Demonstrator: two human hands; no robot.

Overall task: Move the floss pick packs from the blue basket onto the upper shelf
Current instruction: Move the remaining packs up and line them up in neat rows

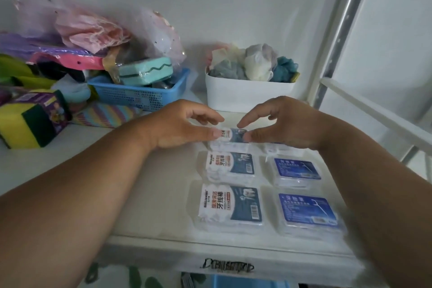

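Left hand (pixel 180 126) pinches the near-left edge of a floss pick pack (pixel 231 137) at the back of the upper shelf (pixel 163 194), thumb and fingers closed on it. Four more packs lie in two columns in front. Right hand (pixel 287 124) grips the same pack's other end, fingers curled. Looks light, stiff and slick in its wrap, so edges seem the best hold. A sixth pack under the right palm is mostly hidden; the basket below is cut off.
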